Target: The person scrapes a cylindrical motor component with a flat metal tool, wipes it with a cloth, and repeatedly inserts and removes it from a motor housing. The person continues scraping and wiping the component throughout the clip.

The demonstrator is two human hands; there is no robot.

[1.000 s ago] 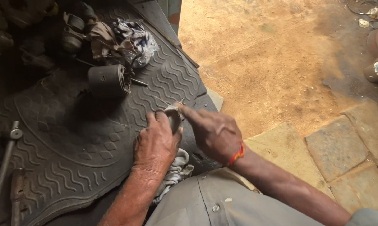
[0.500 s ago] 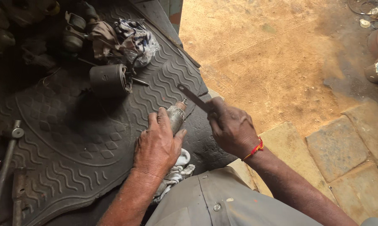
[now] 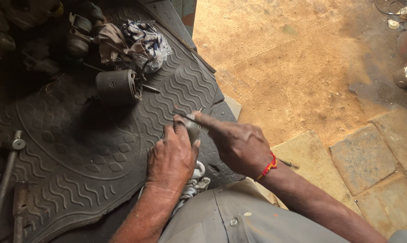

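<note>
Half a second ago my right hand [image 3: 239, 146] was drawn back with a thin flat blade lifted clear of the small grey metal part [image 3: 192, 127]; now it has come back in, forefinger stretched along the tool and its tip laid against the part's top, so the working stroke is on again. My left hand [image 3: 172, 157] has kept its grip closed round the part, holding it just above the ribbed rubber mat [image 3: 77, 153]. How tightly my right grip wraps the blade I cannot tell; only its tip shows. The mat's edge runs just beside my right knuckles, with bare dirt floor [image 3: 302, 67] beyond it. The dark cylinder [image 3: 117, 86] and crumpled rag [image 3: 142, 40] lie well apart, up the mat.
</note>
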